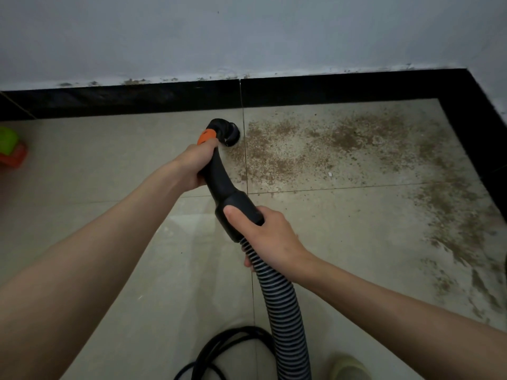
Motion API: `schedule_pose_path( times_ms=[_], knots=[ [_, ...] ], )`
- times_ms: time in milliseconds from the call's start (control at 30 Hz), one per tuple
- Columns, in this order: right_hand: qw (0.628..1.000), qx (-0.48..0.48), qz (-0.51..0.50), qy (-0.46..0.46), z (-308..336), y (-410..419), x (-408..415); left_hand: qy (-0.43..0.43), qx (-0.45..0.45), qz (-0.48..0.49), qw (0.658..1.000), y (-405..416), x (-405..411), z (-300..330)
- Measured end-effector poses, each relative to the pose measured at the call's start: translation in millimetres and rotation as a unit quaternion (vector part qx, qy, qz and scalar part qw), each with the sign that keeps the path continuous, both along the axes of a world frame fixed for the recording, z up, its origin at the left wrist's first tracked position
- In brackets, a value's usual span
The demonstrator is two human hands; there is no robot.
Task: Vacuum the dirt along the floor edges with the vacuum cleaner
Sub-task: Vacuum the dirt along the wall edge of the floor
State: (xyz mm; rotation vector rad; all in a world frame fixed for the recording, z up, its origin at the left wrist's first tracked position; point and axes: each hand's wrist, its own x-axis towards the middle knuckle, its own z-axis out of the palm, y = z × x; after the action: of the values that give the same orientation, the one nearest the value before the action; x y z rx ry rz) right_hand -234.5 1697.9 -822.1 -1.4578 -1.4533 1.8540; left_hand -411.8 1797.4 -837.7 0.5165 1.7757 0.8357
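Observation:
I hold a black vacuum wand [219,171] with an orange button near its tip. Its round brush nozzle [231,133] touches the tiled floor close to the black skirting [329,87]. My left hand [196,167] grips the wand's upper handle just below the orange part. My right hand [267,234] grips the thick collar where the ribbed grey hose [279,311] joins. Brown dirt [329,144] is spread over the tiles right of the nozzle and runs down along the right-hand edge [461,229].
A black cable [219,349] loops on the floor near my feet. A pale slipper [348,366] shows at the bottom right. A green and orange object [12,148] lies at the left edge. White wall rises behind the skirting, which turns a corner at the upper right.

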Motion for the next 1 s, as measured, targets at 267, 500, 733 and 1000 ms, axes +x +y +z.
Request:
schedule_pose_path(
  times_ms=[267, 500, 733, 1000],
  knots=[
    [1.0, -0.006, 0.006, -0.013, 4.3, -12.3, 2.1, -0.009, -0.003, -0.027, 1.0, -11.8, 10.1, 10.9],
    [1.0, -0.023, 0.005, -0.002, 8.3, -19.3, 6.0, 0.007, -0.007, -0.04, 0.999, -18.5, 17.9, 16.3],
    [0.992, -0.103, 0.061, 0.038, 5.3, -29.8, 15.6, 0.008, -0.017, -0.048, 0.999, -40.1, 17.3, 13.3],
    [0.971, -0.175, 0.126, 0.099, 4.9, -41.1, 15.8, 0.017, -0.026, -0.044, 0.999, -58.2, 18.3, 13.5]
  ],
)
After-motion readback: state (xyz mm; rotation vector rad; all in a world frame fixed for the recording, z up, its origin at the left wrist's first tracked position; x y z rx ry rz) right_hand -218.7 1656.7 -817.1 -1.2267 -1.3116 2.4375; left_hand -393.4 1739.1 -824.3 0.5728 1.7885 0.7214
